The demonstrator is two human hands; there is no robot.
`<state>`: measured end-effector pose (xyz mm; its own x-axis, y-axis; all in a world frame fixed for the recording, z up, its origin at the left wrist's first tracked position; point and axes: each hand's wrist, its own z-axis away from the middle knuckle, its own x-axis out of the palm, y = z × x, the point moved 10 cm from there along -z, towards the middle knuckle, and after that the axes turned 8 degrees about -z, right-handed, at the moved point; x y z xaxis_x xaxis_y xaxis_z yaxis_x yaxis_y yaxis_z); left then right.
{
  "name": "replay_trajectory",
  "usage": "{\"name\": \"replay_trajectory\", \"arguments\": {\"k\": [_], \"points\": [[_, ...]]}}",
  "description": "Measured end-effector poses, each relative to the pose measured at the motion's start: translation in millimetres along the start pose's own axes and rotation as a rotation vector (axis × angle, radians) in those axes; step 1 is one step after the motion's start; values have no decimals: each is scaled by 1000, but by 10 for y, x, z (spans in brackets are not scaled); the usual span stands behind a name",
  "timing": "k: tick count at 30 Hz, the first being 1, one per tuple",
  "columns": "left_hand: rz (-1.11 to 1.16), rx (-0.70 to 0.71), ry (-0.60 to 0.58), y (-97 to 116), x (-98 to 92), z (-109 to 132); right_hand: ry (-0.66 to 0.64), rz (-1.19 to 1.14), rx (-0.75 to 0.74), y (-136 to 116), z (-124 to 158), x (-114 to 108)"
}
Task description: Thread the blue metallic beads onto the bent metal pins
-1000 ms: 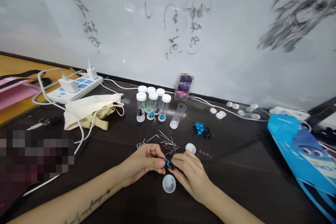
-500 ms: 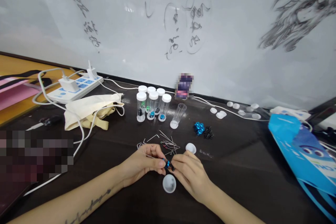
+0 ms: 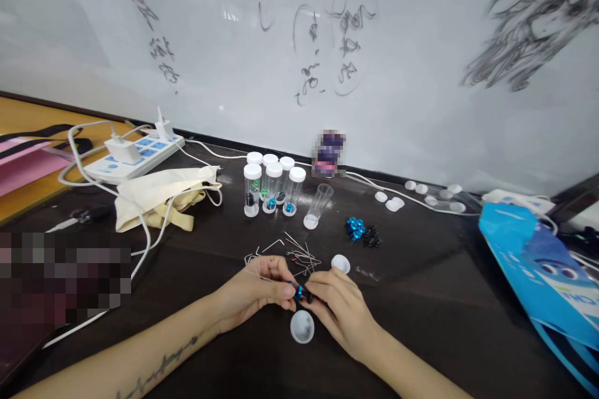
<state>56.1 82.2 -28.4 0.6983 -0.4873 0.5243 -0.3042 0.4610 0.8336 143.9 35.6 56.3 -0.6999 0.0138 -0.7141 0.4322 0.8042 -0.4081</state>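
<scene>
A: Left hand (image 3: 255, 296) pinching a thin metal pin (image 3: 262, 278), fingertips closed on it. Right hand (image 3: 337, 308) closed on a small blue-and-black bead (image 3: 300, 292), right between both hands, just above the near edge of the bench (image 3: 421, 299).

B: Best done slowly, probably: pin steady, bead turned until lined up. Small and slippery, by the look of it.

A: Directly below, an open white cup (image 3: 302, 326); something dark inside, too small to tell.

B: Farther off, five capped vials (image 3: 271, 190) standing upright in a cluster, blue, green and black bits at the bottom.

A: Right of those, one uncapped vial (image 3: 318, 206), tilted, apparently nothing inside. Loose blue beads (image 3: 354, 227) and black beads (image 3: 371, 235) lying right of it.

B: More bent pins (image 3: 299, 252) scattered just beyond the hands, a white cap (image 3: 340, 263) beside.
</scene>
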Motion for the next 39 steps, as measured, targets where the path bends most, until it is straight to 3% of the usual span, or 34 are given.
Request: {"name": "replay_trajectory", "arguments": {"k": [17, 26, 32, 39], "points": [[-12, -3, -9, -6, 6, -6, -83, -30, 82, 54, -6, 68], [-21, 1, 7, -10, -23, -16, -23, 39, -32, -40, 3, 21], [-41, -5, -19, -12, 12, 1, -61, 6, 29, 1, -23, 51], [-19, -13, 17, -15, -24, -13, 11, 57, -60, -69, 6, -5]]}}
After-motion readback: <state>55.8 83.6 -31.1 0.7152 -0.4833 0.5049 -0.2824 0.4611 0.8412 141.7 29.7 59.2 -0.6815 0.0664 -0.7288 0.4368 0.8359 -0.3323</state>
